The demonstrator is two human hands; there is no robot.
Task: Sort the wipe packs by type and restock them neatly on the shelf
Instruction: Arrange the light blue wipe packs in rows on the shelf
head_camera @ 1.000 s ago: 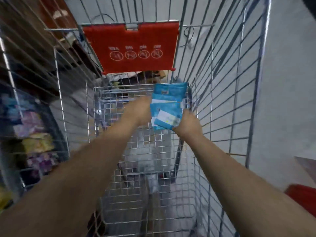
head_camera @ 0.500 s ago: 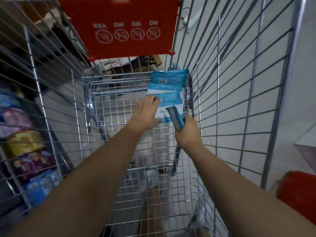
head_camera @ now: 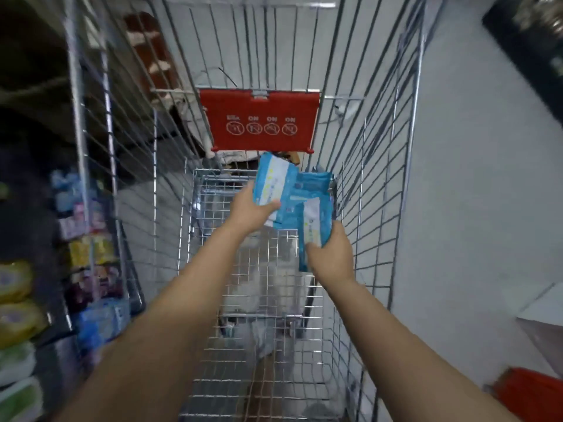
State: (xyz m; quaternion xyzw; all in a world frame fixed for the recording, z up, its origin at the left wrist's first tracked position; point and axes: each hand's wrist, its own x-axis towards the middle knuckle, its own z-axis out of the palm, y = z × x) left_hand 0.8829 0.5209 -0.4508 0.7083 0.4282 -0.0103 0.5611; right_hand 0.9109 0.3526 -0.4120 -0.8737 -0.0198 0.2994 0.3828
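Wipe packs (head_camera: 274, 181) gripped by outstretched left hand (head_camera: 253, 210) and right hand (head_camera: 332, 257).

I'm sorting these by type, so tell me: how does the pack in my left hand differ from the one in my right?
The left pack is higher and tilted; the right pack is lower and nearly upright. The left hand pinches its pack at the lower edge, thumb on the front; the right hand wraps round its pack's lower part. Both are blue with a white panel, seemingly one type.
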